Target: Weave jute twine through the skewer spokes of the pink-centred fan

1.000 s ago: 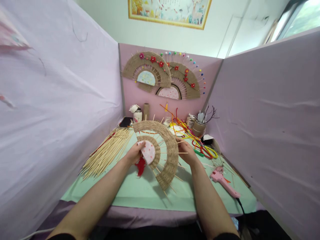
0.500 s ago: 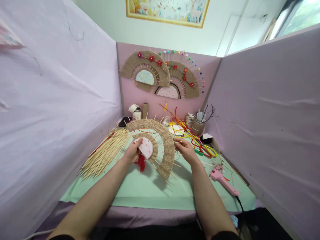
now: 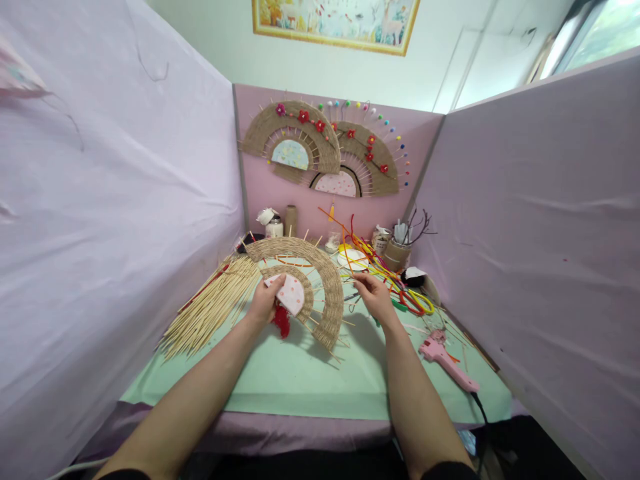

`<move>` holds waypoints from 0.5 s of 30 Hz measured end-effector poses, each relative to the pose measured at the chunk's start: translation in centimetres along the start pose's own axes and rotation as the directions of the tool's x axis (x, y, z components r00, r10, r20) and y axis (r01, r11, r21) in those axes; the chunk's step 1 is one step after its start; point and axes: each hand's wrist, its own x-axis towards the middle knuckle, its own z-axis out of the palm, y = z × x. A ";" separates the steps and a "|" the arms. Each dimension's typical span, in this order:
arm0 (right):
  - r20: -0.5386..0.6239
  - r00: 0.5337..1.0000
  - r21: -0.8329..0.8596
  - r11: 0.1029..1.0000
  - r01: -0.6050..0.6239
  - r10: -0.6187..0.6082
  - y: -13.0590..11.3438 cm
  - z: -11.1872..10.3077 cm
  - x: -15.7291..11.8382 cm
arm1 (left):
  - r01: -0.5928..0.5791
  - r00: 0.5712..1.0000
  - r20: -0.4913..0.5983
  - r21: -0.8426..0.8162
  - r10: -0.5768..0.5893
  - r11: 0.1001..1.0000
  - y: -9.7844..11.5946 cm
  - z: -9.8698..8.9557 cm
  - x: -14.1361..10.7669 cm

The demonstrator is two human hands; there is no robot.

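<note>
Left hand holds the woven fan by its inner end, thumb laid over the spotted half-disc, with a red tassel hanging just beside the fingers. Bare, with fingers drawn narrow, the right hand is just beyond the outer band on its right side, the fingertips bunched; whether a thin stick is caught between them I cannot tell. The fan is over the middle of the green tabletop, apparently lifted off it, since a shadow shows beneath its lower end. Its long axis slants from the far left down toward the near right: one end of the band points to the far left corner, the other to the near edge, and the arch bulges toward the far right. So the straight side of the half-disc faces the near left, where the holding hand is, and the outer rim with its projecting stick ends faces the right hand, which looks apart from the weave. At the hub the left is clearly the nearer; at the right-hand stretch of the rim, the right is. A loose bundle of sticks lies along the left edge. Toward the right edge lies a pink glue gun, nearer the right arm, its handle slanting to the near right. Coloured craft stems tangle beyond the right hand, toward the far right corner.
</note>
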 end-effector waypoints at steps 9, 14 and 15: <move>-0.084 0.995 -0.032 0.998 0.060 -0.063 -0.2 0.0 -0.2 | -0.049 0.999 -0.006 0.015 0.049 0.999 0.0 -0.2 0.3; 0.019 1.000 0.122 0.992 -0.021 0.019 -0.3 0.1 -0.2 | -0.030 0.998 -0.048 -0.056 0.027 0.998 0.2 -0.2 0.3; 0.028 0.999 0.151 0.988 -0.040 0.036 -0.4 0.2 -0.2 | -0.016 0.999 -0.047 -0.065 0.013 0.998 0.2 -0.2 0.3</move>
